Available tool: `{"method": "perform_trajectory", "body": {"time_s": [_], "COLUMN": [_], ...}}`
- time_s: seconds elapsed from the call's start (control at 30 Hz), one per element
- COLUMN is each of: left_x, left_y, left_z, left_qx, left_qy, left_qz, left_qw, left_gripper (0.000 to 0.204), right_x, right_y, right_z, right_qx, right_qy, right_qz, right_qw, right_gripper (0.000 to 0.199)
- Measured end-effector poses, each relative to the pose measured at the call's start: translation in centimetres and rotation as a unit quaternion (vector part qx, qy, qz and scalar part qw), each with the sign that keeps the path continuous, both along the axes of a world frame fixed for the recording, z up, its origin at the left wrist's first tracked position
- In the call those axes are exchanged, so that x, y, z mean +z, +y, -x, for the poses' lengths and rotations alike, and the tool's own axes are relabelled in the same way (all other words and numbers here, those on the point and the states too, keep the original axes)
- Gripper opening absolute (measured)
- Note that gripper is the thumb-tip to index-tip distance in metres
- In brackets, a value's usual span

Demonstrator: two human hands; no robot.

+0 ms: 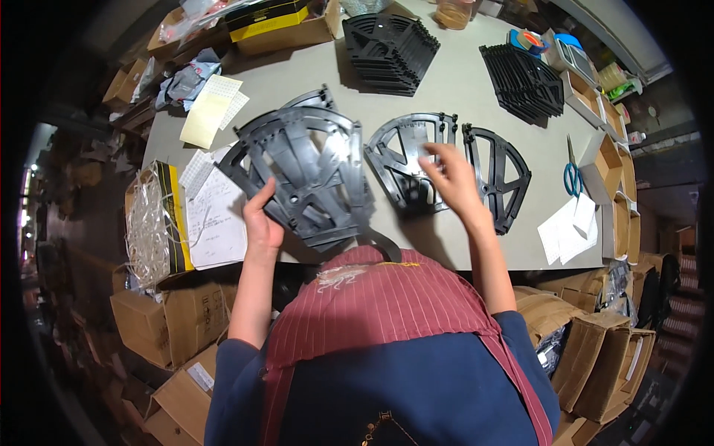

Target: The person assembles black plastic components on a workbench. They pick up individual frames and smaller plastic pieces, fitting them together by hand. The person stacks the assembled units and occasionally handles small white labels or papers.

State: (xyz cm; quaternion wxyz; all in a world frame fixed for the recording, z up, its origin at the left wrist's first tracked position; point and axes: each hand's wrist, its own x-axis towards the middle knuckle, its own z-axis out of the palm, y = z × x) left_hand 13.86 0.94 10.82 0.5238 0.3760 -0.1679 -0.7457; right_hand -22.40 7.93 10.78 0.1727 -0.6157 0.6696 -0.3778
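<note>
My left hand (262, 221) grips the lower left edge of a large dark grey half-round plastic frame (305, 171) and holds it tilted above the table. Another such frame peeks out behind it. My right hand (454, 178) reaches forward over a second half-round frame (405, 160) that lies flat on the grey table (446, 245). Its fingers pinch a small pale piece over that frame. A third half-round frame (502, 175) lies just right of my right hand.
Two stacks of the same black frames (390, 52) (524, 78) stand at the back. Blue-handled scissors (573, 175) and white paper slips (569, 227) lie at right beside small cardboard boxes (606, 160). Papers (212, 215) and a box of clear strips (152, 223) sit left.
</note>
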Motion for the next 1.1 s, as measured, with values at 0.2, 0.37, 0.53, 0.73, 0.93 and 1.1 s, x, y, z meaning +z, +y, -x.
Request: {"method": "perform_trajectory", "body": {"time_s": [0.2,0.37,0.53,0.73,0.93,1.1], "left_x": [2.5,0.6,0.6,1.2,1.8,1.3], "left_y": [1.5,1.5,1.7,0.9,-0.1,-0.5], "left_z": [4.3,2.5,-0.6,-1.4,1.9,4.6], "left_qx": [0.002,0.025,0.016,0.006,-0.033,-0.115], "left_qy": [-0.048,-0.105,-0.059,-0.002,0.011,0.01], "left_qz": [0.066,0.045,-0.021,-0.052,-0.06,-0.05], "left_qw": [0.997,0.993,0.998,0.999,0.998,0.992], "left_gripper": [0.032,0.031,0.034,0.028,0.03,0.036], "right_x": [2.2,2.6,-1.0,-8.7,-7.9,-3.0], "right_y": [-3.5,-2.4,2.7,9.9,7.4,4.5], "right_z": [-5.7,-1.9,12.7,25.0,18.3,11.0], "right_qx": [0.014,-0.061,-0.308,-0.47,-0.362,-0.233], "right_qy": [-0.039,-0.254,-0.227,-0.012,0.314,0.256], "right_qz": [-0.049,0.026,0.101,0.031,-0.258,0.048], "right_qw": [0.998,0.965,0.918,0.882,0.839,0.937], "right_gripper": [0.035,0.018,0.027,0.025,0.034,0.042]}}
